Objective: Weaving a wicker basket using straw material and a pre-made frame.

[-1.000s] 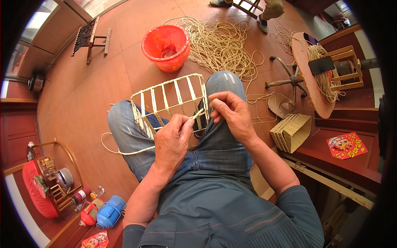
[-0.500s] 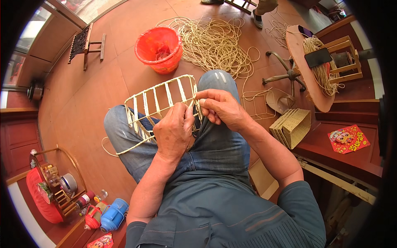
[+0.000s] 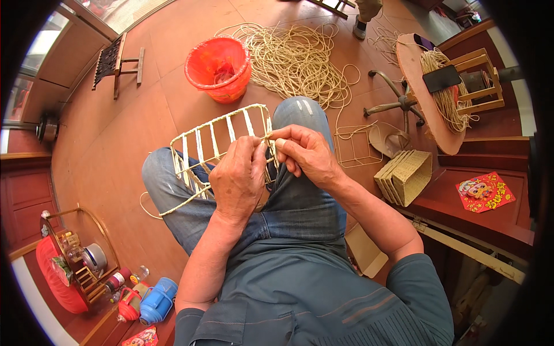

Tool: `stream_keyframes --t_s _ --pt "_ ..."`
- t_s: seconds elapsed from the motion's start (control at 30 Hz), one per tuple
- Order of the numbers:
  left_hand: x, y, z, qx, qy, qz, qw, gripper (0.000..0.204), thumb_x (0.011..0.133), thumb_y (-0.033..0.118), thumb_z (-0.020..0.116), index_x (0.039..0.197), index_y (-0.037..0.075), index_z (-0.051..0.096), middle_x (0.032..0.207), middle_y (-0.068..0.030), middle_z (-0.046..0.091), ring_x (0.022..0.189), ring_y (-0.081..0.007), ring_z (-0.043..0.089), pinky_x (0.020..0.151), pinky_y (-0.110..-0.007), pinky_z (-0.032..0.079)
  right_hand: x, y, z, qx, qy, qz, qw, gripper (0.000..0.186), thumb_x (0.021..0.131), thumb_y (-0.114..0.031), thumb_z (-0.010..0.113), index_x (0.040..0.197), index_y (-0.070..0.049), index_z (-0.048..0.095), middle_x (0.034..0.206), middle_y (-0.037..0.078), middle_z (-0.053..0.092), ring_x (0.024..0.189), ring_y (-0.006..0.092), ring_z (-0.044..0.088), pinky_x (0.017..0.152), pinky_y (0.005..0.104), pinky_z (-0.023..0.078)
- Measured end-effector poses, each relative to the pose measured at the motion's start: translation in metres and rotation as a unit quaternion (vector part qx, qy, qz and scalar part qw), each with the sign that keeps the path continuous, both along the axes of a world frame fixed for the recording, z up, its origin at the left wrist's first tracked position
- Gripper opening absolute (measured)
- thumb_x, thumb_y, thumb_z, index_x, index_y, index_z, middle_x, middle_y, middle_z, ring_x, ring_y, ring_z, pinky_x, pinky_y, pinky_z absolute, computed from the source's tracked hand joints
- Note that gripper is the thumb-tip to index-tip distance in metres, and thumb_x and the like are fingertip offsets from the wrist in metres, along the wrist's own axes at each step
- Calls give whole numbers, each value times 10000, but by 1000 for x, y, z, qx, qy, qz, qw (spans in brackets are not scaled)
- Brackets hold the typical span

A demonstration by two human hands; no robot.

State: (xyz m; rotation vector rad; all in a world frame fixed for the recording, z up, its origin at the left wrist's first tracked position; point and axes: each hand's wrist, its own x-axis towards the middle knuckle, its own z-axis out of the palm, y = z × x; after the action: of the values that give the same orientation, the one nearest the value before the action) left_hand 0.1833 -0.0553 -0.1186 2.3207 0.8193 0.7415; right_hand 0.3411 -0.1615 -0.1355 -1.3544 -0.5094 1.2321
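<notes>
A basket frame [image 3: 212, 138], its rods wound with pale straw cord and crossed by several strips, rests tilted on my lap between my knees. At its right end my left hand [image 3: 235, 180] is closed, with thumb and forefinger pinching the cord by the corner. My right hand [image 3: 306, 151] meets it there, thumb and forefinger pinched on the same pale cord [image 3: 268, 136]. The fingertips of both hands nearly touch. The lower right part of the frame is hidden behind my hands. A loose cord end trails past my left knee.
Beyond my knees stand a red bucket [image 3: 218, 69] and a big heap of straw cord [image 3: 294, 57]. To the right are stacked woven baskets [image 3: 404, 177], a bare wire frame [image 3: 353, 147] and a board with a phone [image 3: 442, 78]. Thermos flasks [image 3: 158, 301] stand lower left; another person's foot [image 3: 359, 29] shows at the top.
My left hand has shifted slightly up and my fingertips have come closer together at the frame's corner. At the top, the other person's second foot has gone out of view.
</notes>
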Motion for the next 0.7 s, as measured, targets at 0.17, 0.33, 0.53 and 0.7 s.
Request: stream_keyframes --t_s 0.17,0.33,0.53,0.7 --pt "9 8 5 54 -3 -32 998 170 970 139 757 1123 102 691 914 -86 706 780 -300 732 686 -417 558 1 -4 2 8 -21 16 1000 318 1119 -157 610 1379 10 689 867 3 690 619 28 581 524 191 473" --pt "14 16 5 82 32 -63 994 168 968 144 774 1129 112 739 975 -78 762 835 -284 766 687 -377 577 3 -6 2 15 -15 21 1000 344 1120 -153 604 1413 11 680 859 9 697 615 34 587 527 199 483" --pt "16 15 4 -44 1 -23 999 96 994 149 756 1073 96 769 913 -87 767 773 -232 770 674 -354 574 7 -2 -2 6 5 28 1000 324 1116 -173 602 1366 5 705 845 4 704 600 32 593 518 196 483" --pt "17 11 5 -62 -12 0 998 86 1004 141 746 1056 77 770 863 -116 763 738 -203 762 653 -353 564 15 8 -4 -36 28 34 998 296 1107 -214 618 1278 -2 735 820 -8 706 580 29 583 497 194 468"
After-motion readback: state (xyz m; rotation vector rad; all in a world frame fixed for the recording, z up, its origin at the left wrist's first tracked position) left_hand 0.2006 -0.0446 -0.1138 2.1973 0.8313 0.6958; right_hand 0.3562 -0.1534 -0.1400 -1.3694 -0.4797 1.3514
